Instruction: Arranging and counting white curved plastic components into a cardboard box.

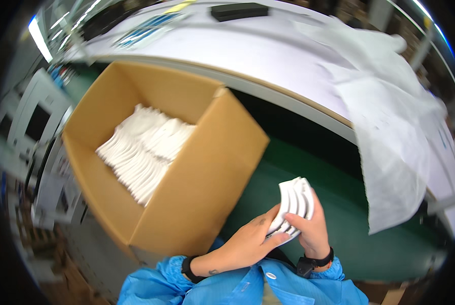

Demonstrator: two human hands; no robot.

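Between my two hands is a small stack of curved white pieces (294, 199), held over the green surface to the right of the box. My left hand (258, 236) is closed on the stack's lower left side. Gripping its right side, my right hand (313, 229) has the thumb laid across the front of the pieces. Left of my hands stands an open cardboard box (207, 168). Many similar white curved pieces (141, 147) lie in it in tightly packed rows. What the pieces are exactly, I cannot make out.
A white table (273, 56) runs across the back, with a black flat box (239, 11) and blue items in clear plastic (148, 30) on it. White translucent sheeting (390, 137) hangs over its right front edge. Below lies a green surface (339, 213). Grey equipment (39, 114) stands at far left.
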